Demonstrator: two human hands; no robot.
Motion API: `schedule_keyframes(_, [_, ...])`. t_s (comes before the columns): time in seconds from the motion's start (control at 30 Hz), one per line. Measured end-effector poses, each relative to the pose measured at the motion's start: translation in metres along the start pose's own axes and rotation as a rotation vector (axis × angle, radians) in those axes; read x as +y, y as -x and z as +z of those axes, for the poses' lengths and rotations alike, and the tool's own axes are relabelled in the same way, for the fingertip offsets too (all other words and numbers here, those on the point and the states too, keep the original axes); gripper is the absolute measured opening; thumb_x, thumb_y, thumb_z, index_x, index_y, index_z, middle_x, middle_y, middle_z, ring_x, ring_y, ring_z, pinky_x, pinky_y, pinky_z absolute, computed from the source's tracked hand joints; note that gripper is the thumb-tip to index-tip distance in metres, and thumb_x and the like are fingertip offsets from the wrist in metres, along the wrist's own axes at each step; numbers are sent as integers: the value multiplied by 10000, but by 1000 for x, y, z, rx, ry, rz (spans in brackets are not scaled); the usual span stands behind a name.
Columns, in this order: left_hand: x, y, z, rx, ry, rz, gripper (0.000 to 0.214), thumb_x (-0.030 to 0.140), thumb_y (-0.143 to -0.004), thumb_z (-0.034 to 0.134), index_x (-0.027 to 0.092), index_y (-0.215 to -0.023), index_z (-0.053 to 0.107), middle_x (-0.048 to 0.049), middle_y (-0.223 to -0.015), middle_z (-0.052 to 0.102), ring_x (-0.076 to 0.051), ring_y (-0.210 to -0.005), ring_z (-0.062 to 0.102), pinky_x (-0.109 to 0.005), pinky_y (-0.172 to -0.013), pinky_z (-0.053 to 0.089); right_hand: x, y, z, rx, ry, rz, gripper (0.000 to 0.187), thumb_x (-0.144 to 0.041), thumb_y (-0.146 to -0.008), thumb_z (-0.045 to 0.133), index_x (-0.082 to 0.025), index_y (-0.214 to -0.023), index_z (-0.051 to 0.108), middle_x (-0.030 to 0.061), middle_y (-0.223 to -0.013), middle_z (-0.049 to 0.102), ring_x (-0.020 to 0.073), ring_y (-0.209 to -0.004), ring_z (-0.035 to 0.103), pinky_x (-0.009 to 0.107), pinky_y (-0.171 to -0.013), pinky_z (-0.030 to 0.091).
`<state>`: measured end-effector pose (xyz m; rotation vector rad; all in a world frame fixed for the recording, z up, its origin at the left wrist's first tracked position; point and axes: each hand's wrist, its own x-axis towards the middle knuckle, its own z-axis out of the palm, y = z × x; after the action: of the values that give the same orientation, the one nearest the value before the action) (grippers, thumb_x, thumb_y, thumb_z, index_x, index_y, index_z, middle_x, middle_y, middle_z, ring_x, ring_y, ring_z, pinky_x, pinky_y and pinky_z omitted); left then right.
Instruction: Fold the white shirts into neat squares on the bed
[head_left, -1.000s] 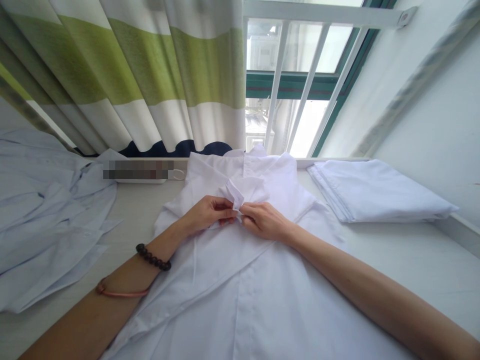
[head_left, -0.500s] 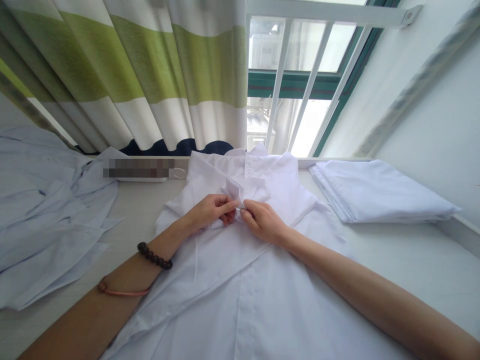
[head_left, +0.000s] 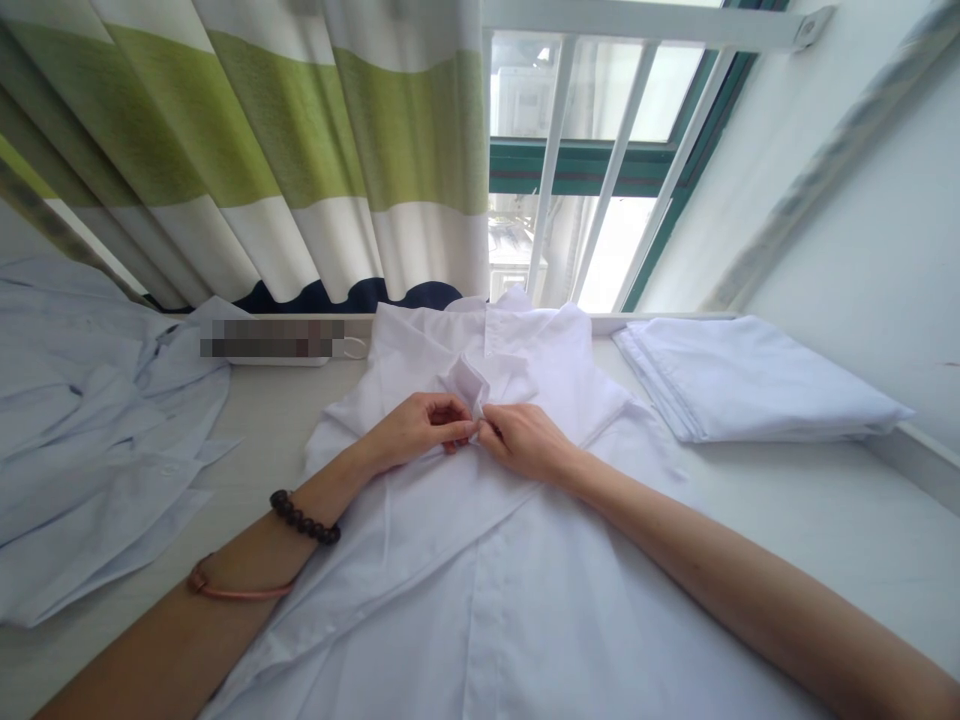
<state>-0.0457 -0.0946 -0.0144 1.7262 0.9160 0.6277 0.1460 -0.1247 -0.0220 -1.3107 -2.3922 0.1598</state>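
A long white coat (head_left: 562, 590) lies spread out in front of me, its shoulders toward the window and a sleeve slanting across its front. At the chest, a bunched cuff (head_left: 468, 378) of the same white cloth stands up in a fold. My left hand (head_left: 426, 425) pinches the cuff's edge from the left with thumb and forefinger. Against it from the right, my right hand (head_left: 525, 436) is closed on the cloth, and the fingertips of both hands nearly touch. Whether a button sits between them is hidden. A dark bead bracelet and a reddish band circle my left wrist and forearm.
Crumpled white clothing (head_left: 97, 420) is heaped at the left, and a folded white stack (head_left: 757, 380) lies at the right. Behind the coat stands a small white object (head_left: 277, 360), partly blurred out. A striped curtain (head_left: 405, 130) and white window bars (head_left: 551, 160) close off the far side.
My left hand has dipped slightly and its fingers have opened a little behind the pinch. The right hand stays on the cuff. The whole view has shifted slightly.
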Motion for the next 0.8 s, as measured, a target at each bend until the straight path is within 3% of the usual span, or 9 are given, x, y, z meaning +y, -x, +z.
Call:
schedule_keyframes(0.27, [2,0,1,-41,37,-9,236,372,-755,706,154,-756,614,6,-688,601,-119,-618,576,-245,-637,481,4,0,2,8,-49,-42,217,-193,-864,443,-186,-653,493,-14,-577,527,108,-503,374,261,-540,216])
schedule_keyframes(0.53, [-9,-3,-1,-50,144,-35,298,386,-727,741,141,-820,599,-2,-757,627,-130,-686,615,-293,-705,522,4,1,4,45,-226,-52,232,-201,-849,426,-195,-617,413,-44,-549,420,94,-508,324,243,-540,232])
schedule_keyframes(0.67, [-3,-1,-3,-62,80,32,328,397,-747,720,162,-927,578,-25,-882,616,-166,-803,625,-317,-691,541,6,-2,-1,45,-524,47,263,-217,-846,407,-192,-585,408,-40,-548,440,98,-530,389,237,-555,281])
schedule_keyframes(0.8, [14,5,-1,-15,-260,169,473,413,-714,749,199,-1082,541,-61,-1086,586,-204,-975,590,-338,-754,531,15,-6,-24,-155,-976,246,290,-272,-859,430,-156,-628,561,14,-649,603,110,-592,500,232,-558,350])
